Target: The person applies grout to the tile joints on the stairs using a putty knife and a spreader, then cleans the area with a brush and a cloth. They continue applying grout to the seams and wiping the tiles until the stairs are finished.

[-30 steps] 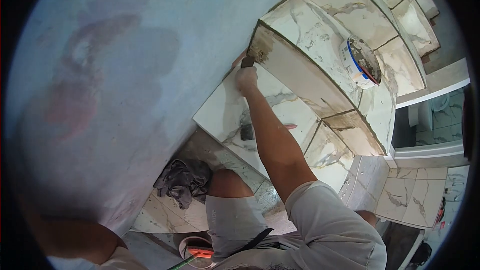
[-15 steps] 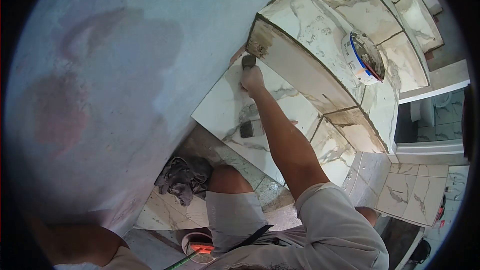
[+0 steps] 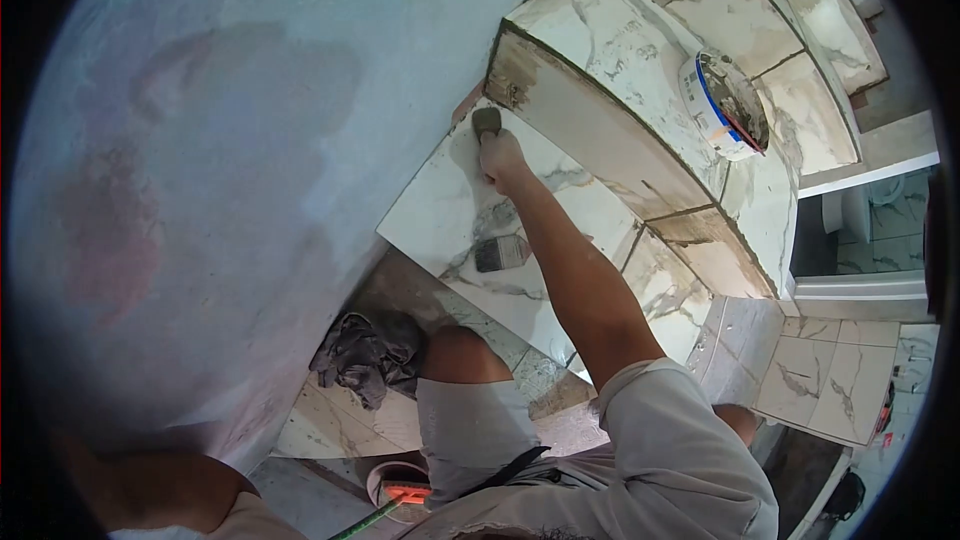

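Note:
My right hand [image 3: 502, 156] is closed around a small dark-grey, flat-ended scraper [image 3: 487, 121]. It is over the upper corner of a white marble-patterned tile step [image 3: 430, 202], close to the wall and the riser above. I cannot make out whether the scraper's edge touches the tile. Lower on the same step, a wide paintbrush [image 3: 502, 253] with dark bristles lies flat beside my forearm. Of my left side only the arm shows at the lower left edge; that hand is out of the picture.
A white bucket [image 3: 712, 120] of grey mortar stands on the step above. The bluish wall [image 3: 230, 160] borders the steps on the left. A dark crumpled cloth [image 3: 368, 355] lies by my knee, near a bucket with an orange-headed brush [image 3: 408, 492].
My right hand and the scraper have shifted slightly left, and the scraper's flat face shows more. The paintbrush stays lying on the tile.

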The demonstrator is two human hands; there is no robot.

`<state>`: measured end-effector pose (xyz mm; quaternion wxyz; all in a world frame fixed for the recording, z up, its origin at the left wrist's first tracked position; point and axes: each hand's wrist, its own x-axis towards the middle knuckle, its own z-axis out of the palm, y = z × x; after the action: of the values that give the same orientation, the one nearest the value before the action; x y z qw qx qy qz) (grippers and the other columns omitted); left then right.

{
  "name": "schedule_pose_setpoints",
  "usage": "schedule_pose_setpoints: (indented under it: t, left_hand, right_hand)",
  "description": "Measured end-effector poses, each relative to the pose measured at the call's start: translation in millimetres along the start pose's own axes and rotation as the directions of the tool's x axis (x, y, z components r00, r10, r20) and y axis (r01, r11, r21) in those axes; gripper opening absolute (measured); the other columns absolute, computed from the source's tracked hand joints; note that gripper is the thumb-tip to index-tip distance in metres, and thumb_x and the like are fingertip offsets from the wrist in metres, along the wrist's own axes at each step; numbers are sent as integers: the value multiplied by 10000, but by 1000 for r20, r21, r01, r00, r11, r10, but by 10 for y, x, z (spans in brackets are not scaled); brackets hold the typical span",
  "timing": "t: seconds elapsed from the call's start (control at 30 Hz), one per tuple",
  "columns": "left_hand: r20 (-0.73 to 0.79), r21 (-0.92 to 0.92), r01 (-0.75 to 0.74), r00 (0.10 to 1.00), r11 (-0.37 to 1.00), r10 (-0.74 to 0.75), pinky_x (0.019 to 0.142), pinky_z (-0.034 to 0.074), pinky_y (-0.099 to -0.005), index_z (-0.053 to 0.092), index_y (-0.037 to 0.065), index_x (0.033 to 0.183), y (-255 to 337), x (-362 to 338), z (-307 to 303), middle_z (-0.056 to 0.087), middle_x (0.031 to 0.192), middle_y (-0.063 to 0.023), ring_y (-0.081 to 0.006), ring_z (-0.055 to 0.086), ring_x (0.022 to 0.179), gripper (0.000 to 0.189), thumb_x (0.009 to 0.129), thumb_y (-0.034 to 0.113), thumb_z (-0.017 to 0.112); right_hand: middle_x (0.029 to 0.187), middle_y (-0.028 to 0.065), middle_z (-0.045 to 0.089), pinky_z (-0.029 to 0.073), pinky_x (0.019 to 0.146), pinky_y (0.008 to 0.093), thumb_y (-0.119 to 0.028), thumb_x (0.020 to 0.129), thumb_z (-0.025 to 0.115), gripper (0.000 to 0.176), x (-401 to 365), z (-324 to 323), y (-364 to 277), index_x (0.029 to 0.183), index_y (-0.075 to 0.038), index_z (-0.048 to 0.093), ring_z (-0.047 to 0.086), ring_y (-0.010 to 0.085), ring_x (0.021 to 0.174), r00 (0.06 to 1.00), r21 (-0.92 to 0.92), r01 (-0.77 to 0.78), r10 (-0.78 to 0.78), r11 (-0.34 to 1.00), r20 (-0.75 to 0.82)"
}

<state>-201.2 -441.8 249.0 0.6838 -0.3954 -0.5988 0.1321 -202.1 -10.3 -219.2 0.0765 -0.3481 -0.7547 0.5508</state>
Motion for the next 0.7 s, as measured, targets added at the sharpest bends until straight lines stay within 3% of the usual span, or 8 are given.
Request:
schedule_pose_setpoints:
  t: [0.1,0.17,0.27,0.3,0.43,0.5,0.63,0.7]
  left_hand:
    - [39,-17,4,999,1000,-4,920,489,-487,648,108,1158,-3,-1,-44,517,1255,-133,-222,538,1160,441,831,403,673]
    - [77,-21,-3,997,1000,5,919,493,-480,647,110,1161,102,33,6,518,1255,-130,-219,535,1164,446,830,409,674]
    - [-88,-56,360,927,931,-364,918,499,-481,643,112,1169,201,50,73,516,1265,-130,-213,531,1167,457,834,422,668]
    - [-35,-15,156,987,988,-157,932,493,-486,641,114,1170,29,8,27,515,1267,-132,-218,530,1171,458,833,424,667]
    - [-11,-9,39,999,999,-39,981,462,-500,640,123,1170,43,-37,20,510,1273,-138,-235,517,1195,471,826,444,661]
    - [4,12,9,1000,1000,-9,989,457,-502,640,121,1170,20,-34,-3,509,1275,-139,-238,511,1204,485,819,455,662]
    - [-7,-38,-55,998,998,55,1005,450,-502,641,106,1165,-54,-55,23,506,1291,-145,-237,500,1226,504,819,473,647]
    - [10,3,-27,1000,1000,27,1016,442,-503,639,100,1170,-32,-60,-25,506,1297,-146,-236,498,1233,506,823,469,642]
  right_hand:
    - [668,94,532,376,417,392,-209,920,478,247,194,114,-164,916,15,583,500,200,514,956,178,-256,276,950,-102]
    - [984,232,650,535,745,410,-130,852,537,284,186,157,-156,1045,69,602,655,341,869,985,-787,163,-145,595,95]
    - [690,117,567,383,413,366,-144,871,541,149,288,-168,205,833,-8,590,546,217,537,809,-522,574,-336,631,482]
    - [716,99,613,426,453,353,-91,813,595,72,70,-285,-103,804,-20,605,589,195,589,912,-178,-97,160,979,378]
    - [744,64,653,472,511,313,-87,754,651,86,120,32,203,834,-57,650,631,164,637,992,-207,122,-122,971,14]
    - [745,49,664,489,555,293,-164,755,671,134,22,46,-193,870,-96,675,655,170,673,999,-731,46,-27,681,38]
    - [767,38,680,504,611,282,-182,719,706,127,625,592,368,837,-134,702,676,177,723,931,-361,-286,169,888,-323]
    - [766,30,680,507,613,299,-181,697,717,97,1061,872,826,781,-135,706,678,183,730,910,-779,-198,-184,595,-372]
